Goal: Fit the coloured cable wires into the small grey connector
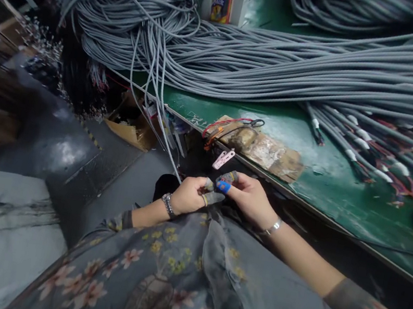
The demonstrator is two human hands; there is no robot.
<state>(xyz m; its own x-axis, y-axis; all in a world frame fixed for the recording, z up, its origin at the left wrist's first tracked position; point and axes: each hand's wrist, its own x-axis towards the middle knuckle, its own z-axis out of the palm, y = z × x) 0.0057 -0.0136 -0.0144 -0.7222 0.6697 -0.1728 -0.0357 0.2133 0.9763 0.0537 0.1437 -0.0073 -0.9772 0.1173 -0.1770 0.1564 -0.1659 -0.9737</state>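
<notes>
My left hand [191, 194] and my right hand [249, 197] meet just below the front edge of the green table [321, 179], over my lap. Both are closed in a pinch, with taped fingertips, blue on the right one. A thin grey cable [164, 121] drops from the big bundle down to my left hand, which grips its end. My right hand's fingertips press against the same spot; what they hold is too small to make out. A small pink piece [224, 158] hangs at the table edge just above my hands.
A huge pile of grey cables [269, 65] covers the table, with stripped coloured ends [387, 163] at the right. A worn brown pad [266, 151] with red wires lies by the edge. Cardboard boxes [130, 134] stand on the floor at left. A floral garment [170, 275] covers my lap.
</notes>
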